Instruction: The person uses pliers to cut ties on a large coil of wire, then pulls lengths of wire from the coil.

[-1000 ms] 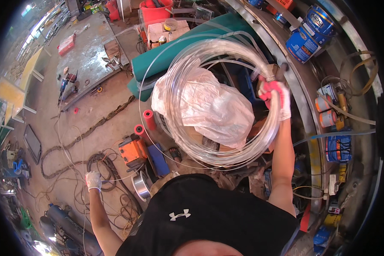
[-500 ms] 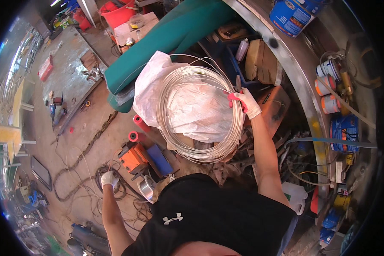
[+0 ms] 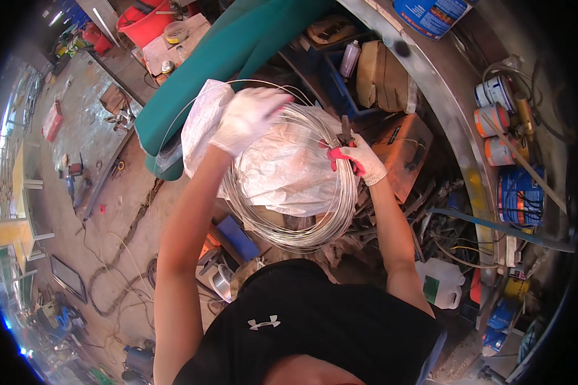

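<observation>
A large coil of silvery wire (image 3: 289, 240) lies over a crumpled white plastic sack (image 3: 273, 173) in front of me. My right hand (image 3: 365, 160), in a white glove with red on the fingers, is closed round the coil's right side. A dark tool like a pair of pliers (image 3: 345, 128) sticks up from that hand. Above the coil's upper left part is my gloved left hand (image 3: 253, 119), smeared by motion. Its fingers point right, and I cannot tell whether they touch the wire. A loose strand arcs above the coil toward the left.
A green roll of sheeting (image 3: 199, 83) lies beyond the sack. At the right runs a curved metal edge (image 3: 459, 128) with cans (image 3: 494, 122) behind it. An orange box (image 3: 401, 154) and scrap metal lie beside my right arm. Cables (image 3: 119, 289) and a drill (image 3: 74, 179) are on the left floor.
My left hand has come up from the cables at the lower left to the top of the coil. My right hand keeps its grip on the coil. The view has shifted slightly.
</observation>
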### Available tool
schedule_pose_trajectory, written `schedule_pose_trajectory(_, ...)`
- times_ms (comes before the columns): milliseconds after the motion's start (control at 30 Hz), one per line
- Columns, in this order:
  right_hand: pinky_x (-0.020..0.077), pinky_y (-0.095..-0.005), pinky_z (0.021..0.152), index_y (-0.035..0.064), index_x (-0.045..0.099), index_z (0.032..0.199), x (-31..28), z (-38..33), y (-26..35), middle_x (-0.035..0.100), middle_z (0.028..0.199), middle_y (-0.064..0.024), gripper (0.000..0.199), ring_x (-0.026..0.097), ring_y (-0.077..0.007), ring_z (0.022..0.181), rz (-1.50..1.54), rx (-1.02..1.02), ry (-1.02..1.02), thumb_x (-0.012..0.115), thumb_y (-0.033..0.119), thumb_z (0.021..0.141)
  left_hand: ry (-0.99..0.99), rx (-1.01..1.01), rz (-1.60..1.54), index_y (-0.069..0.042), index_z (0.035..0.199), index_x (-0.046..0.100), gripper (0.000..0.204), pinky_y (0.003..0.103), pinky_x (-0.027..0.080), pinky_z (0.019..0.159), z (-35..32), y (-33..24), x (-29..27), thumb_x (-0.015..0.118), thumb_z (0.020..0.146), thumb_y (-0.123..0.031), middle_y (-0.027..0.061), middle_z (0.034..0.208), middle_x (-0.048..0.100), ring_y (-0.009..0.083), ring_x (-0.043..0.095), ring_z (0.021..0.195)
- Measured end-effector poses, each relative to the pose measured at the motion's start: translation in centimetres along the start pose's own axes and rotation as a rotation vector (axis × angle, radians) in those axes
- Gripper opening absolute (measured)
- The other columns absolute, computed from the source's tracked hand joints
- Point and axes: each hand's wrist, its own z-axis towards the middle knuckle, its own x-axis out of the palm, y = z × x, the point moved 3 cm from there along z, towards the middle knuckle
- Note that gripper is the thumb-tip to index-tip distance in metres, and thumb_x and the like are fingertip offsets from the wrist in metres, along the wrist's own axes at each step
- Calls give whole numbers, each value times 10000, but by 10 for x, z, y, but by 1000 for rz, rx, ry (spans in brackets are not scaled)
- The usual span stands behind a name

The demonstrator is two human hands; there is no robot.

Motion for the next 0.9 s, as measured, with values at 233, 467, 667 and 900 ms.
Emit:
schedule_pose_trajectory(233,602,-315,606,-33,476,1394,-26,0,-21,708,1147,-211,613,704,-188,731,9,127,-19,721,86,846,434,96,252,-124,1105,659,219,426,543,884,47,-25,53,595,899,-161,82,1086,643,264,674,1018)
schedule_pose_trajectory(467,608,-329,603,-2,458,1415,-32,2,-29,705,1133,-202,623,703,-201,736,124,164,-45,707,21,844,535,224,320,-106,1061,594,191,393,597,713,55,-37,67,601,878,-159,118,1056,610,251,711,865)
schedule_pose_trajectory(667,589,-313,583,13,462,1399,-27,4,-15,698,974,-137,610,697,-197,723,48,174,-37,727,30,850,453,323,346,-130,1016,585,149,360,578,687,51,-53,79,603,875,-177,76,1015,624,205,707,843)
schedule_pose_trajectory(900,546,-267,585,-58,532,1303,-58,7,-19,732,957,-125,474,693,-174,696,-218,278,-114,707,96,890,551,335,575,-188,1014,648,148,346,485,861,71,-36,84,613,870,-191,-12,952,649,181,640,1007)
